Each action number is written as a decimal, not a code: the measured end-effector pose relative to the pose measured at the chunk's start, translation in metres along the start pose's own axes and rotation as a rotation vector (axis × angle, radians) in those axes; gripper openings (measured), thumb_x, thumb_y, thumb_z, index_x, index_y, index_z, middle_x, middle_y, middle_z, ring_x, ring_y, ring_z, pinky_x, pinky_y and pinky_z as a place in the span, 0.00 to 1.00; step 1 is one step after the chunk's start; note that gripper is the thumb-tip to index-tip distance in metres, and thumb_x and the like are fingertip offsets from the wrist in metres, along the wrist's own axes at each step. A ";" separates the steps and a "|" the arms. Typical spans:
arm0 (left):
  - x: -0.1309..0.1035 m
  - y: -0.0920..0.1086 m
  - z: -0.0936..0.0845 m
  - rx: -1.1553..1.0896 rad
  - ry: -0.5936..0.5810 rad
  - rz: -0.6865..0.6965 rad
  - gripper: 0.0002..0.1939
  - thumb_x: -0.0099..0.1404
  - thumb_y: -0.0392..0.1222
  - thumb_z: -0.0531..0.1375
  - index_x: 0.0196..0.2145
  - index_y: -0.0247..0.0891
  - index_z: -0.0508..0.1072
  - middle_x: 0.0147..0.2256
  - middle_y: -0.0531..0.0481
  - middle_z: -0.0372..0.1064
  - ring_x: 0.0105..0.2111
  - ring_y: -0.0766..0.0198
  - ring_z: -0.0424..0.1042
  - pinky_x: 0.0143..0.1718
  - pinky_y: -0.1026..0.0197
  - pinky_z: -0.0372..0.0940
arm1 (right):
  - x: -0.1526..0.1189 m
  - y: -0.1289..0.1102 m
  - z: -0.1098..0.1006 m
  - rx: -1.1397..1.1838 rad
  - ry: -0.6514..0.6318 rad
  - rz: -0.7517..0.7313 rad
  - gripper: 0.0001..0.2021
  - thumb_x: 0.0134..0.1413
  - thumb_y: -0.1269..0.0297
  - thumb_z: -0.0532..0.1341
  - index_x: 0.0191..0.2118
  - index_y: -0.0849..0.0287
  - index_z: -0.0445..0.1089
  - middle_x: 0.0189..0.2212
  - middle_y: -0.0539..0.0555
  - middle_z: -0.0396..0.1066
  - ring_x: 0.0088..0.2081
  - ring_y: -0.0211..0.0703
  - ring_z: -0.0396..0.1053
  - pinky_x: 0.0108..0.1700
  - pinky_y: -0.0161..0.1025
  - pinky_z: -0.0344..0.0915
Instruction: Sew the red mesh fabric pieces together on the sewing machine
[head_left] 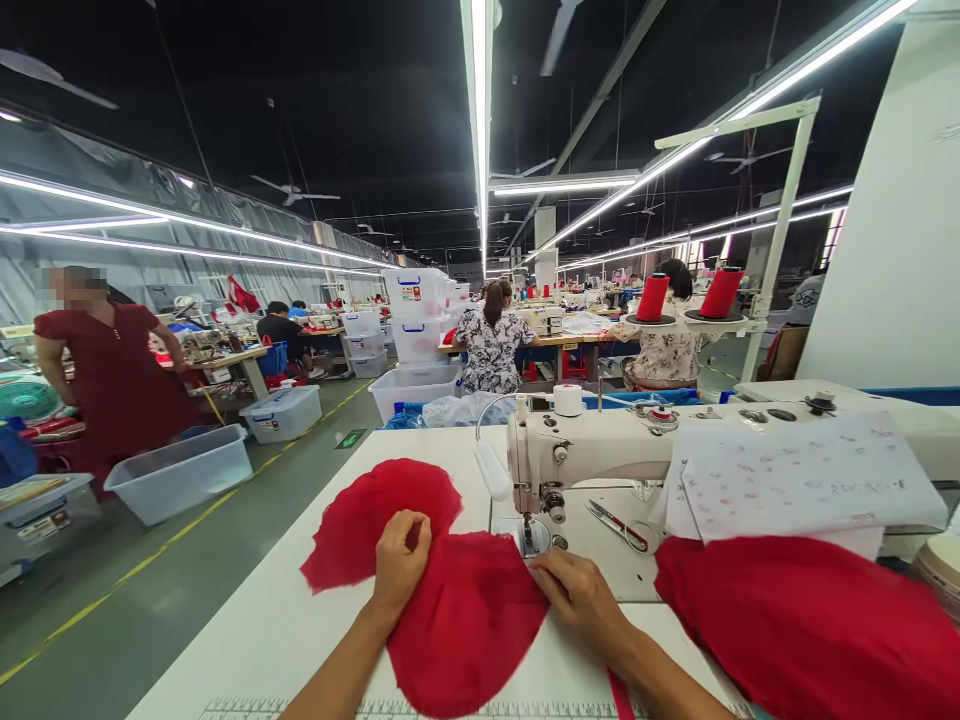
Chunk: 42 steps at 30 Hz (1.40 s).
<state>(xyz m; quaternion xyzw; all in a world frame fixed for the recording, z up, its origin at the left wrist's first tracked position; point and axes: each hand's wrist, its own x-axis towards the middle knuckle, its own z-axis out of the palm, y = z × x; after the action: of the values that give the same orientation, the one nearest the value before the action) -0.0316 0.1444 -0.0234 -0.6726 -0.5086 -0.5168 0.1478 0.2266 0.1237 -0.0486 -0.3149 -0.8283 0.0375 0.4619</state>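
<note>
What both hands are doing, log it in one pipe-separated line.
left hand: on red fabric | right hand: at fabric's edge, near presser foot | thread snips: on sewing machine bed

Left hand, right hand, forearms: all bare.

One head-worn camera looks forward and down from the near side of the white tabletop, close above the red fabric, the sewing machine right of centre; beyond, it faces down the long workshop, whose far end seems indistinct
</note>
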 end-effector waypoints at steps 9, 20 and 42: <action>0.001 0.002 -0.002 0.003 0.004 0.011 0.11 0.62 0.43 0.50 0.24 0.40 0.65 0.22 0.53 0.66 0.23 0.64 0.67 0.26 0.62 0.64 | 0.000 0.001 0.003 -0.018 -0.007 -0.008 0.15 0.63 0.65 0.44 0.32 0.58 0.64 0.24 0.51 0.67 0.25 0.37 0.64 0.27 0.33 0.57; 0.003 0.002 -0.005 -0.006 0.000 0.031 0.11 0.62 0.43 0.50 0.24 0.40 0.66 0.23 0.54 0.66 0.23 0.65 0.67 0.26 0.63 0.64 | 0.005 -0.001 0.002 -0.057 0.017 -0.039 0.17 0.64 0.65 0.42 0.29 0.58 0.63 0.22 0.50 0.65 0.24 0.37 0.63 0.26 0.33 0.55; 0.003 0.005 -0.003 -0.014 0.024 0.001 0.09 0.60 0.41 0.50 0.24 0.40 0.65 0.22 0.52 0.66 0.23 0.63 0.67 0.26 0.61 0.63 | 0.003 -0.010 -0.002 -0.022 0.025 -0.077 0.17 0.63 0.66 0.42 0.31 0.59 0.65 0.22 0.52 0.66 0.24 0.39 0.64 0.27 0.35 0.59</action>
<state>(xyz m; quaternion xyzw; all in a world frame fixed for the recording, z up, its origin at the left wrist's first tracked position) -0.0294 0.1419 -0.0178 -0.6677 -0.5029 -0.5282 0.1493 0.2221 0.1172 -0.0417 -0.2881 -0.8345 0.0065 0.4696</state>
